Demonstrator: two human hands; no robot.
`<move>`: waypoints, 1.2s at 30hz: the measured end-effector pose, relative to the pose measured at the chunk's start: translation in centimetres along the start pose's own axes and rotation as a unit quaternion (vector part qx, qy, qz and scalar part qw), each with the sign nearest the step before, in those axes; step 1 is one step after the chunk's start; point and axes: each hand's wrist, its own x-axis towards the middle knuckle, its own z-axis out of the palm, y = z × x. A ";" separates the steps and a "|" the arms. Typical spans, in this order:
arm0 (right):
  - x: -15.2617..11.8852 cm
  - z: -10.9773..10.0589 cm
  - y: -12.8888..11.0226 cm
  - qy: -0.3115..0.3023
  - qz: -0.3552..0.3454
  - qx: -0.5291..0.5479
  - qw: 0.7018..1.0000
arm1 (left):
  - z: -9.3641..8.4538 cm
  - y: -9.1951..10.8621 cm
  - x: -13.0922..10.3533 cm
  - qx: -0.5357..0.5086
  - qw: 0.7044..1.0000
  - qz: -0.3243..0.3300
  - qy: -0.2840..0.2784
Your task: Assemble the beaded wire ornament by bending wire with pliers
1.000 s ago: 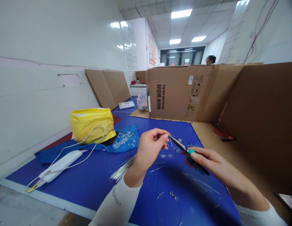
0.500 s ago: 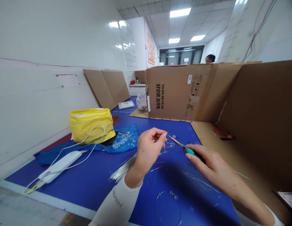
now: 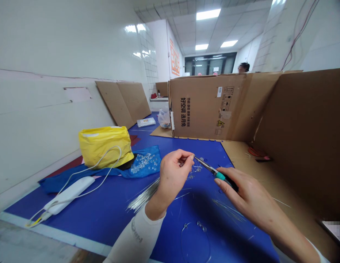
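My left hand (image 3: 174, 173) is closed in a pinch, thumb against forefinger, on a thin wire whose end is too small to make out. In my right hand (image 3: 248, 190) are needle-nose pliers (image 3: 210, 168) with teal and black handles, their tips at the left fingertips. Clear beads (image 3: 198, 169) on wire lie or hang just beyond the left fingers; I cannot tell which. A bundle of straight wires (image 3: 144, 197) lies beside the left wrist. Nearer me, a wire loop with clear beads (image 3: 204, 229) rests on the blue table (image 3: 117, 223).
Loose clear beads (image 3: 145, 162) lie on a blue cloth (image 3: 155, 150) at left, near a yellow bag (image 3: 105, 146). A white power strip (image 3: 69, 195) trails its cable there. More wires (image 3: 228, 211) lie below the right hand. Cardboard walls (image 3: 202, 106) stand behind and right.
The plier tips have moved slightly left, up to the left fingertips. My left hand keeps its pinch in nearly the same place.
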 end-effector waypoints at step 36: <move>0.2 0.3 0.6 0.023 -0.045 -0.006 0.999 | -0.4 -0.1 0.3 -0.072 0.996 -0.039 -0.033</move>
